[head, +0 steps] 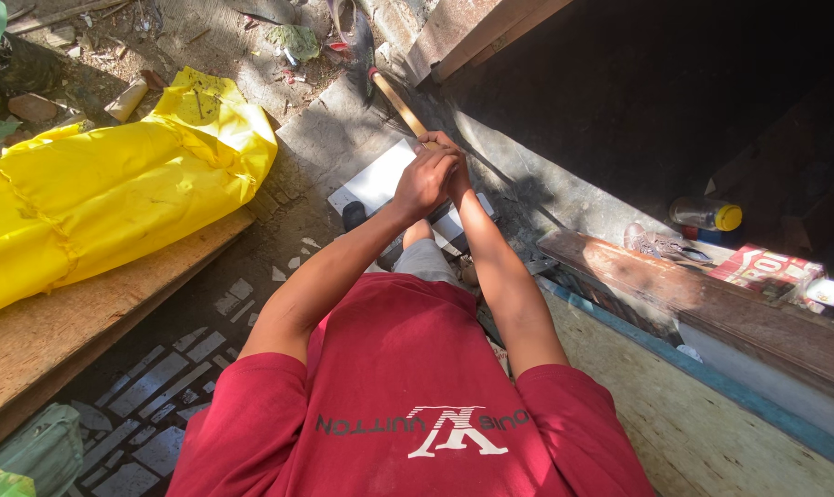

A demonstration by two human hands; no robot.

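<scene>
Hands (431,175) gripping wooden handle (400,106), cracked tiled ground (159,377), yellow sack (95,193), dark doorway (675,92)

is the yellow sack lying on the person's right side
No, the yellow sack lies on a wooden board to the person's left, while both hands clasp a wooden handle straight ahead.
</scene>
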